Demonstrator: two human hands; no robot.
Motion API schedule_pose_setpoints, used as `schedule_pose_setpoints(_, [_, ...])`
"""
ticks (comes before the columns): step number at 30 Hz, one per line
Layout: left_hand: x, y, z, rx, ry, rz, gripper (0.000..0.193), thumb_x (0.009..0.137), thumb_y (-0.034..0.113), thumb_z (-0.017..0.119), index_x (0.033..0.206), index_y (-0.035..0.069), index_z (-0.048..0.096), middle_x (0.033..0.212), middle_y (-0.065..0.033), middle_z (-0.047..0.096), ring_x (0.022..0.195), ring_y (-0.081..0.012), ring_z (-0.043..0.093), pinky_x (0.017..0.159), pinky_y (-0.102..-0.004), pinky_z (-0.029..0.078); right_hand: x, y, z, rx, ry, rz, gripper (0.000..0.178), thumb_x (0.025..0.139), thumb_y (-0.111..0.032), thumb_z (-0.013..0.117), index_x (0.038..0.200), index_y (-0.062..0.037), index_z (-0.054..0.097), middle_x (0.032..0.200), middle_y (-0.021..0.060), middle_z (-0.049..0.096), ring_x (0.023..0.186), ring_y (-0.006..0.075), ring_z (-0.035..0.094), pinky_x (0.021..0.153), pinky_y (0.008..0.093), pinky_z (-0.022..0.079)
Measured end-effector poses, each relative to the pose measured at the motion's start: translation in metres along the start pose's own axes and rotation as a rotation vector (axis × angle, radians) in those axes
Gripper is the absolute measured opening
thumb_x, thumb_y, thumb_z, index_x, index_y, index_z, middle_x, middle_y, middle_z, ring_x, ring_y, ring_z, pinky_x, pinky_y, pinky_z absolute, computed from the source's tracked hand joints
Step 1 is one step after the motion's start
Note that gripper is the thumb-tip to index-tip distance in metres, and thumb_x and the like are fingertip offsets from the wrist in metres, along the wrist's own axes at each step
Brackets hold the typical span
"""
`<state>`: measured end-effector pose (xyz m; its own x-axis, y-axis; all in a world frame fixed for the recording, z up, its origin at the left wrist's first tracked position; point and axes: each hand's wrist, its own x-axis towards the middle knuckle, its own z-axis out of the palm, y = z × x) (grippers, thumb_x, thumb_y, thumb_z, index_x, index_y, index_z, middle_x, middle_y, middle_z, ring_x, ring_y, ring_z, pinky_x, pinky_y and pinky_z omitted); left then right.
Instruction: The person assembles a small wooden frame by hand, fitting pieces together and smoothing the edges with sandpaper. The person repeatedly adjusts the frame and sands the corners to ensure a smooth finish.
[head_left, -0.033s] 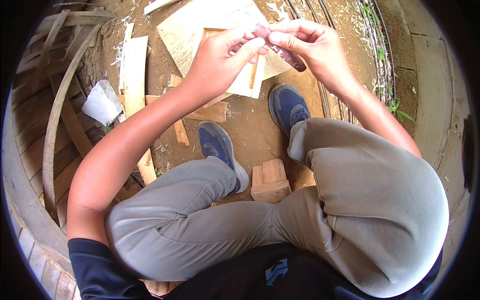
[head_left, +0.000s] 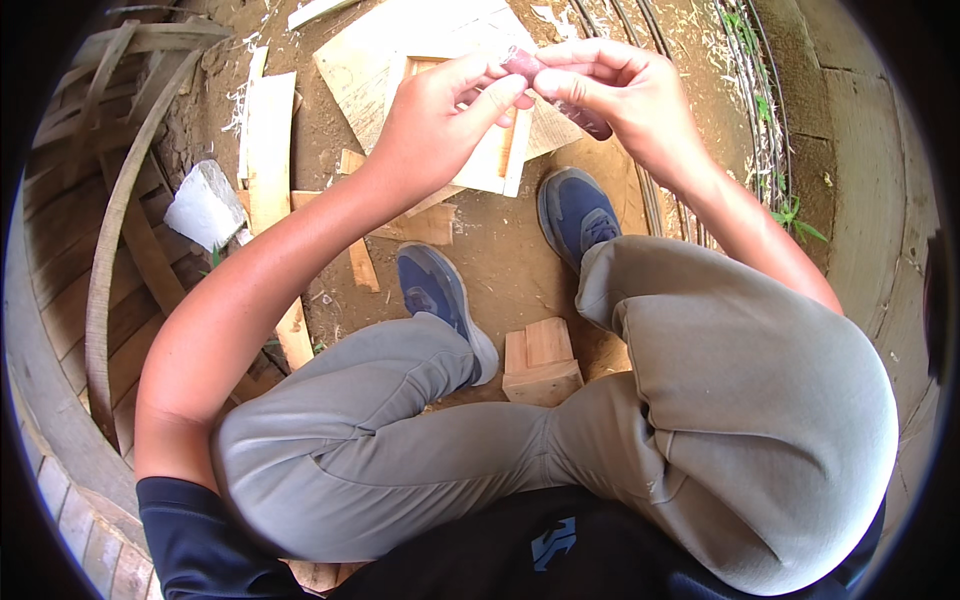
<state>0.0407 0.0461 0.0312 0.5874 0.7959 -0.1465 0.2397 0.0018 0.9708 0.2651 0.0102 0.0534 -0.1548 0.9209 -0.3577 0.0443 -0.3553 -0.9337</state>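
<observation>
Between my two hands, at the top middle, is a narrow reddish-brown strip [head_left: 520, 65] that looks like sandpaper, with pale marks on it. My left hand [head_left: 440, 115] pinches its left end between thumb and fingers. Further along it, my right hand [head_left: 640, 100] grips with thumb on top and fingers curled behind. Part of the strip is hidden by the fingers. Below the hands lies a small pale wooden frame or panel [head_left: 513, 160] with a raised edge. It rests on a wide light board [head_left: 355, 70], partly covered by my left hand.
A stepped wooden block [head_left: 540, 365] stands between my shoes [head_left: 435, 285]. Thin planks [head_left: 270, 150] and a whitish block [head_left: 205, 205] lie at the left, near a slatted wooden structure [head_left: 100, 240]. Long thin rods [head_left: 652, 205] and wood shavings are on the dirt at the right.
The strip has tilted slightly between my fingers, and less of its lower right part shows. Both hands keep nearly the same place and grip.
</observation>
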Motion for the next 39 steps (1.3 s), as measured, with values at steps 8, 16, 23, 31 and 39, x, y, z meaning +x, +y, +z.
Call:
schedule_pose_setpoints(8, [0.0, 0.001, -0.006, 0.026, -0.02, -0.045, 0.026, 0.105, 0.022, 0.063, 0.117, 0.0, 0.07, 0.098, -0.0053, 0.074, 0.088, -0.0104, 0.069, 0.077, -0.0268, 0.053, 0.003, 0.009, 0.004, -0.058, -0.023, -0.131, 0.033, 0.094, -0.017, 0.079, 0.12, 0.0018, 0.073, 0.106, 0.0096, 0.078, 0.1, 0.0132, 0.074, 0.093, 0.0285, 0.057])
schedule_pose_setpoints(16, [0.001, 0.005, -0.007, 0.004, 0.076, -0.01, 0.031, 0.102, 0.017, 0.068, 0.125, -0.004, 0.067, 0.102, -0.0095, 0.075, 0.085, -0.0126, 0.072, 0.071, -0.0265, 0.055, -0.002, 0.005, 0.005, -0.098, -0.078, -0.114, 0.027, 0.102, -0.017, 0.068, 0.121, 0.0022, 0.072, 0.104, 0.0086, 0.077, 0.099, 0.0119, 0.071, 0.093, 0.0294, 0.056])
schedule_pose_setpoints(23, [0.001, 0.008, -0.009, 0.061, 0.025, 0.004, 0.03, 0.101, 0.018, 0.07, 0.122, -0.003, 0.07, 0.097, -0.0088, 0.076, 0.083, -0.0123, 0.073, 0.07, -0.0262, 0.055, -0.001, 0.009, 0.006, -0.075, -0.071, -0.068, 0.027, 0.103, -0.017, 0.067, 0.122, 0.0024, 0.071, 0.105, 0.0087, 0.076, 0.099, 0.0125, 0.071, 0.094, 0.0301, 0.056])
schedule_pose_setpoints(31, [0.003, 0.005, -0.01, 0.099, 0.039, -0.113, 0.033, 0.099, 0.023, 0.073, 0.118, -0.003, 0.07, 0.099, -0.0091, 0.076, 0.083, -0.0123, 0.073, 0.069, -0.0257, 0.056, 0.0, 0.011, 0.012, -0.168, -0.049, -0.049, 0.028, 0.096, -0.016, 0.077, 0.117, 0.0008, 0.072, 0.098, 0.0072, 0.077, 0.08, 0.0078, 0.068, 0.064, 0.025, 0.054])
schedule_pose_setpoints(39, [0.0, 0.011, -0.007, -0.033, -0.054, -0.158, 0.033, 0.101, 0.02, 0.069, 0.122, -0.005, 0.065, 0.11, -0.0122, 0.072, 0.087, -0.0144, 0.073, 0.068, -0.0255, 0.057, 0.004, 0.013, 0.003, 0.107, -0.09, -0.026, 0.032, 0.093, -0.012, 0.079, 0.12, 0.0044, 0.07, 0.089, 0.0078, 0.077, 0.065, 0.008, 0.065, 0.054, 0.0245, 0.05])
